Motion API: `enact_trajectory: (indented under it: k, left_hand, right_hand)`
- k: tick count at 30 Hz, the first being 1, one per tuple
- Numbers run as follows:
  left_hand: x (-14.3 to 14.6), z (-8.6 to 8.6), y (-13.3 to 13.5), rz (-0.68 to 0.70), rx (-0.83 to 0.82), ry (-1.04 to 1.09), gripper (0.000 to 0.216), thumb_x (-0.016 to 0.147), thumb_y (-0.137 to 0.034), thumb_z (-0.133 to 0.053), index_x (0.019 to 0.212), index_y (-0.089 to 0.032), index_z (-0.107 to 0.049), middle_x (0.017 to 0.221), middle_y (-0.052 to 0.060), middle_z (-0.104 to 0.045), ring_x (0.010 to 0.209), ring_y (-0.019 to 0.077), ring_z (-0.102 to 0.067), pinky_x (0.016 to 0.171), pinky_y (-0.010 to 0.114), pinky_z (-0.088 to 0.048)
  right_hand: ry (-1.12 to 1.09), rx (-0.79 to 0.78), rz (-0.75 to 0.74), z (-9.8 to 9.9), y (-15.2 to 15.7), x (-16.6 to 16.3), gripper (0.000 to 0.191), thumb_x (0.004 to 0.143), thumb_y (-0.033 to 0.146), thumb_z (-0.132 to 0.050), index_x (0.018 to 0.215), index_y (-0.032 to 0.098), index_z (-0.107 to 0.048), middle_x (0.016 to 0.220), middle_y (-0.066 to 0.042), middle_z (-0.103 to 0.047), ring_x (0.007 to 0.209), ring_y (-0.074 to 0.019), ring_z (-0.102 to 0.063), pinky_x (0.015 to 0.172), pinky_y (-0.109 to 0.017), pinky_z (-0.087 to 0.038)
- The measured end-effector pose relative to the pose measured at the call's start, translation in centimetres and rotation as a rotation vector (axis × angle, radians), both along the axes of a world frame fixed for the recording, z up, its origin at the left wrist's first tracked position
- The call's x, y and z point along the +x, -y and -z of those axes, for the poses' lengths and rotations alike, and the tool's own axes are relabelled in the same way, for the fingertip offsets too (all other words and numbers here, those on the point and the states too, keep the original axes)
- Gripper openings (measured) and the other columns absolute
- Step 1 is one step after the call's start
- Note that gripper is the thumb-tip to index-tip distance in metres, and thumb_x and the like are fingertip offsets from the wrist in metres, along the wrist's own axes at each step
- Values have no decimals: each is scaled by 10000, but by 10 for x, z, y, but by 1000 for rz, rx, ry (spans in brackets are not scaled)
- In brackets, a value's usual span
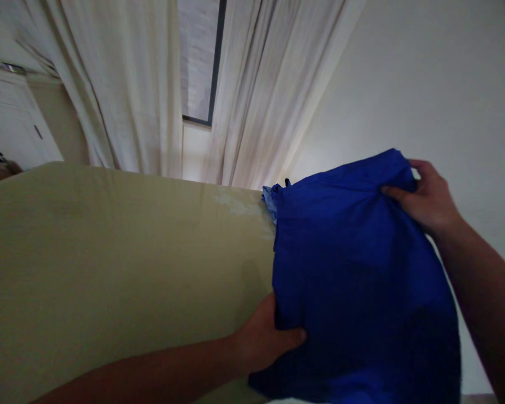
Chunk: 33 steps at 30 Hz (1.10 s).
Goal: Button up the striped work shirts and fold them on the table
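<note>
A dark blue piece of cloth, perhaps a garment, hangs spread between my hands above the table's right end. My right hand pinches its upper right corner, thumb in front and fingers behind. Lower down, my left hand grips the left edge, its thumb lying on the front and the other fingers hidden behind the fabric. A bunched light blue bit of fabric shows at the cloth's upper left corner; I cannot tell whether it is part of the same piece.
The pale yellowish table stretches out to the left. Behind it hang long cream curtains around a narrow window. A plain wall rises on the right, and a white door or cabinet stands at far left.
</note>
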<state>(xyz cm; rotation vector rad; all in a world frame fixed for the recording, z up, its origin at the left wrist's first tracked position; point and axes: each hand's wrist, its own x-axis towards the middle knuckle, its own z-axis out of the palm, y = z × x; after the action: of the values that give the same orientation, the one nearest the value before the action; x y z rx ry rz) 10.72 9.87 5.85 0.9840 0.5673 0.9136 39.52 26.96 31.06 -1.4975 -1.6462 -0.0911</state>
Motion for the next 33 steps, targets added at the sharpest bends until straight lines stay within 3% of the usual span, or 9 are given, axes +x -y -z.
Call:
enact_trajectory:
  k: [3,5,8,11,13,15,23,28,33]
  left_hand:
    - [63,-6,-50,-77,120,137,862,810,-436,-811,1537,-225,-400,1502,155,-564,1348,299,-580,1155,487,-466]
    - [80,7,-64,-114,168,-8,766,916,-458,-666,1563,-205,-344,1512,193,-527,1233,286,-644,1073,494,-517]
    - [66,45,-60,-99,422,-438,655,944,-377,-584,1536,-166,-398,1446,206,-546,1107,268,-654,1037,500,-509]
    - [39,76,-48,-22,590,-588,416,925,-248,-547,1334,-187,-598,1249,115,-646,835,163,-643,904,357,-540]
    - [32,82,-47,-44,562,-591,322,917,-204,-522,1207,-191,-660,1147,79,-678,721,125,-598,783,282,-528]
    - [32,78,-51,-62,535,-599,300,906,-181,-512,1151,-185,-685,1068,63,-705,737,132,-603,782,266,-518]
    - [35,64,-59,47,514,-620,291,873,-166,-521,1057,-199,-744,1019,47,-758,877,180,-680,897,305,-530]
    - [39,71,-58,43,505,-597,294,865,-160,-524,1051,-207,-747,1038,46,-764,916,182,-688,904,296,-529]
    - [43,71,-62,27,478,-599,279,863,-156,-520,1024,-208,-742,1001,39,-767,884,179,-688,880,294,-527]
  right_hand:
    - [390,77,331,-28,-70,-3,851,878,410,-784,1537,90,-351,1368,-268,-565,1165,-260,-585,927,-421,-398]
    - [462,142,498,-6,-104,-18,749,966,482,-651,1505,45,-368,1430,-306,-484,1308,-308,-485,968,-435,-360]
    - [469,-123,440,76,-136,-45,535,1059,469,-459,1403,63,-507,1328,-278,-576,1251,-308,-534,970,-430,-380]
    - [472,-641,265,169,-154,-58,698,998,639,-497,1403,75,-570,1356,-279,-605,1266,-342,-582,1033,-426,-409]
    - [452,-828,168,210,-162,-59,753,990,681,-469,1367,45,-612,1347,-278,-630,1280,-339,-600,1058,-396,-421]
    - [459,-867,150,230,-165,-60,802,994,698,-430,1366,10,-605,1344,-295,-630,1287,-349,-601,1062,-398,-431]
    - [748,-488,159,251,-149,-115,974,918,611,-625,1612,52,-232,1575,-316,-387,1423,-417,-433,1104,-499,-400]
    - [672,-521,286,251,-162,-129,556,975,396,-557,1432,82,-520,1312,-281,-632,1226,-372,-616,1014,-462,-472]
    - [366,-435,472,207,-187,-92,476,1011,398,-412,1257,109,-700,1126,-257,-701,1074,-378,-688,919,-490,-527]
